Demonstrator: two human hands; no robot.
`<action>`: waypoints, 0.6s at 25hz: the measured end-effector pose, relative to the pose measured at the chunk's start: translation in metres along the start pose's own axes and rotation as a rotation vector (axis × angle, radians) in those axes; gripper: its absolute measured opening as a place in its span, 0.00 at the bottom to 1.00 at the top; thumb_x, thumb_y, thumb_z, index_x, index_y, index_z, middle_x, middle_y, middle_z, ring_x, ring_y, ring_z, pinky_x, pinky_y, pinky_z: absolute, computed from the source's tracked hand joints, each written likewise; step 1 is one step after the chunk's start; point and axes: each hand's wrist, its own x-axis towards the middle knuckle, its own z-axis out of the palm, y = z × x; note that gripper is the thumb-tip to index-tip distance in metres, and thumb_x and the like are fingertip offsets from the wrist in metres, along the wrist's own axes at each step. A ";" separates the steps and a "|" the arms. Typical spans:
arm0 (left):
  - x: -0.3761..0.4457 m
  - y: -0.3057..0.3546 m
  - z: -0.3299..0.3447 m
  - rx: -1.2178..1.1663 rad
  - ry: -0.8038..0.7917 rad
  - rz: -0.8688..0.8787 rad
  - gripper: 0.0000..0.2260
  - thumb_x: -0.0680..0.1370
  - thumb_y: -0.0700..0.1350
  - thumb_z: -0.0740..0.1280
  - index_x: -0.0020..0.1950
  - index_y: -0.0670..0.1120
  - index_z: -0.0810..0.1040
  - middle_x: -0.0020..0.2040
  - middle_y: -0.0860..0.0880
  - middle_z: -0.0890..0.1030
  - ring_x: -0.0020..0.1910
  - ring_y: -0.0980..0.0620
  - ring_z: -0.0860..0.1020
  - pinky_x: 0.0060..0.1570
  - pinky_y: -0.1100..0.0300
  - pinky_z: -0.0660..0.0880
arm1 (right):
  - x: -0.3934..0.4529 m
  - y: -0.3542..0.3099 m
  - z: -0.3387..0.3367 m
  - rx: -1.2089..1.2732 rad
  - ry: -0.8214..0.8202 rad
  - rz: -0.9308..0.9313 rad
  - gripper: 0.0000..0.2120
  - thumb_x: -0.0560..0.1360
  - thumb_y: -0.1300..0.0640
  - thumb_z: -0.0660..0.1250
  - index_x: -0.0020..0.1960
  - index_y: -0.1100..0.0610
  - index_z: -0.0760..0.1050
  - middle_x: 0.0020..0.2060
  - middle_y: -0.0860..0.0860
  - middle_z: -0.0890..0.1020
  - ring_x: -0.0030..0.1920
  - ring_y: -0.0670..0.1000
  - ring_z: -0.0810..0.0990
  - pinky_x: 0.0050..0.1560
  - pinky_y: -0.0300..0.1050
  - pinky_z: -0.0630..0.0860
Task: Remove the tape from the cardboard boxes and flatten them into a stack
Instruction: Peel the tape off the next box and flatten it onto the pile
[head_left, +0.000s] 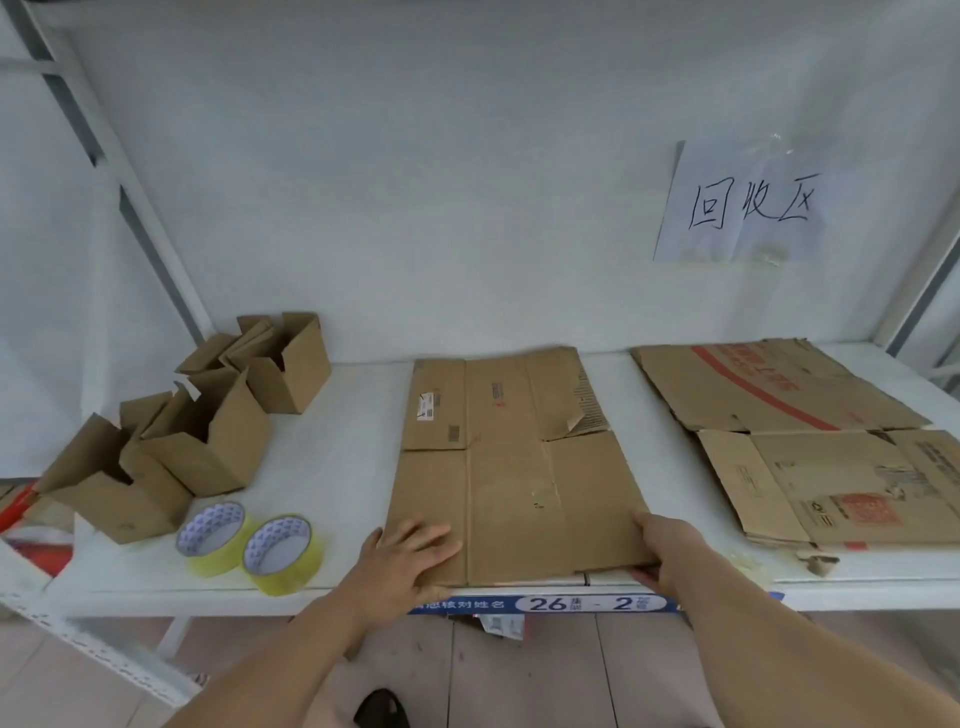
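Note:
A flattened brown cardboard box (511, 467) lies in the middle of the white shelf (332, 457). My left hand (402, 564) rests flat on its near left corner, fingers spread and straight. My right hand (662, 548) grips the near right corner, thumb on top and fingers curled under the edge. Three small open cardboard boxes stand at the left: one at the back (291, 364), one in the middle (208, 431), one nearest (117, 488). More flattened cardboard (810, 441) lies stacked at the right.
Two rolls of yellowish tape (210, 538) (280, 553) stand near the front edge, left of my left hand. A paper sign (743, 205) hangs on the back wall. A blue label strip (545, 604) runs along the shelf's front edge. White shelf uprights stand at both sides.

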 end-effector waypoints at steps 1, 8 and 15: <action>0.004 -0.002 0.005 -0.025 0.002 0.003 0.43 0.65 0.78 0.39 0.78 0.64 0.55 0.79 0.63 0.50 0.78 0.55 0.42 0.74 0.41 0.46 | 0.004 0.004 0.001 -0.150 0.070 -0.077 0.16 0.79 0.51 0.65 0.58 0.63 0.72 0.47 0.58 0.78 0.45 0.58 0.78 0.38 0.51 0.79; 0.038 0.010 -0.010 -0.232 0.203 -0.208 0.38 0.68 0.78 0.39 0.48 0.57 0.79 0.59 0.63 0.73 0.65 0.54 0.67 0.70 0.47 0.56 | 0.014 0.010 0.035 -1.185 0.285 -0.659 0.38 0.75 0.34 0.54 0.79 0.50 0.49 0.78 0.55 0.52 0.77 0.58 0.50 0.74 0.56 0.53; 0.091 0.026 -0.022 0.050 0.224 -0.354 0.36 0.72 0.77 0.46 0.68 0.55 0.71 0.62 0.50 0.76 0.64 0.46 0.69 0.64 0.47 0.64 | 0.034 0.023 0.081 -1.376 0.120 -0.782 0.41 0.72 0.25 0.37 0.79 0.45 0.41 0.79 0.53 0.39 0.78 0.56 0.35 0.76 0.57 0.39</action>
